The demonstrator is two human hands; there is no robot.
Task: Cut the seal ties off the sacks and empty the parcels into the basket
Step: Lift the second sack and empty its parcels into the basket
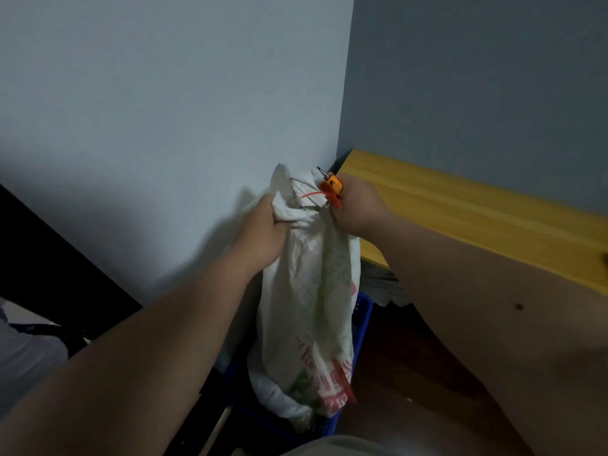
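Observation:
A white woven sack (309,311) with red and green print stands upright in a blue plastic basket (362,320). My left hand (263,228) grips the bunched neck of the sack just below its top. A thin red seal tie (312,194) runs round the neck. My right hand (358,205) holds a small orange cutter (332,185) against the tie at the sack's right side; its fingers are mostly hidden behind the hand. Another red tie (348,386) hangs low on the sack.
A pale wall corner (342,126) rises right behind the sack. A yellow wooden tabletop (477,212) runs along the right. Dark floor (411,373) lies under the right arm. A dark surface (49,264) sits at the left.

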